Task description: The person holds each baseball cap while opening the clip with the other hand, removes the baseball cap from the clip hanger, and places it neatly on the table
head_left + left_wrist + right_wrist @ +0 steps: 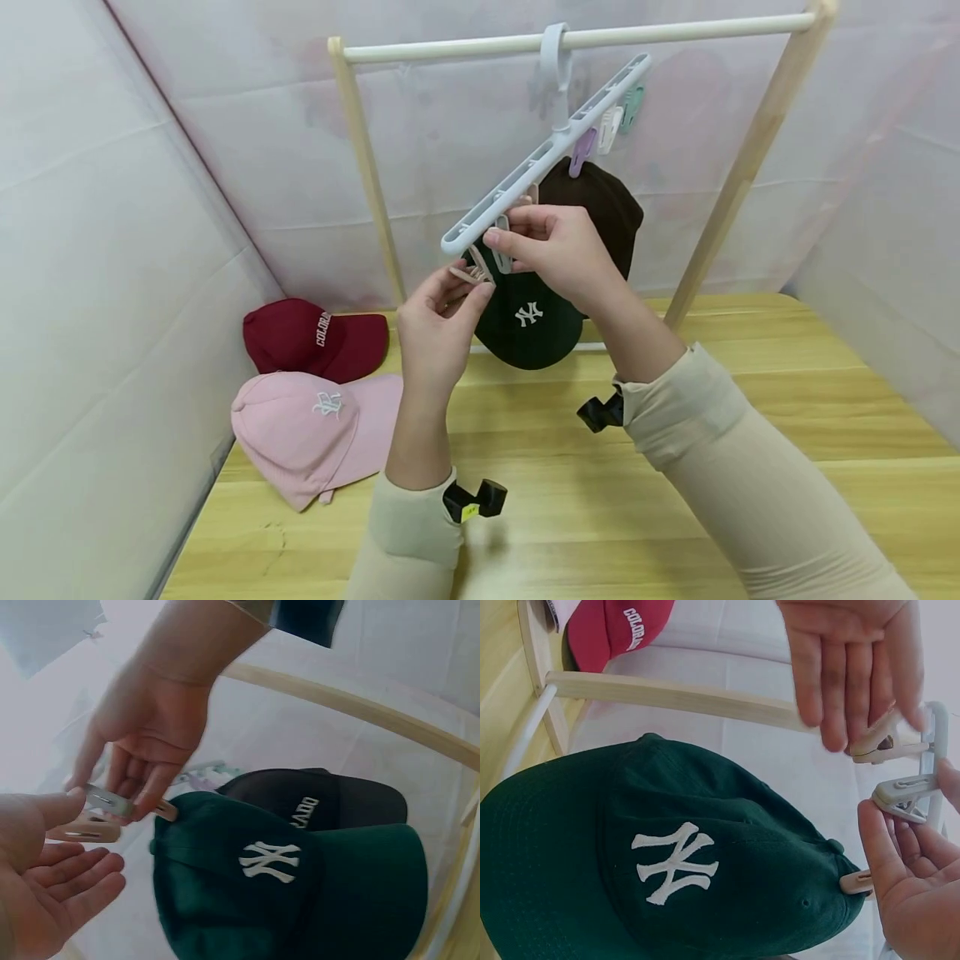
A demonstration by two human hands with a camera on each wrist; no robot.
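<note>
Pale wood frames my working space: the wooden rack with its white crossbar (675, 32) stands at the back of the light wooden tabletop (750, 417), white sheeting closing in tight on the left and right, with bare table open nearest me. From the bar hangs a white plastic clip hanger (540, 158), tilted down toward my left. My right hand (555, 250) pinches a whitish peg (904, 796) on that hanger between thumb and fingertips; my left hand (438, 321) holds a beige peg (82, 829) just beside it, fingers loosely curled. The dark green cap with a white NY logo (525, 321) hangs just below both hands, clipped at its top, a dark brown cap (600, 204) behind it. The right wrist view shows the small peg biting the green crown; the head view alone shows the pink cap (315, 433) and maroon cap (311, 337) lying left on the table.
</note>
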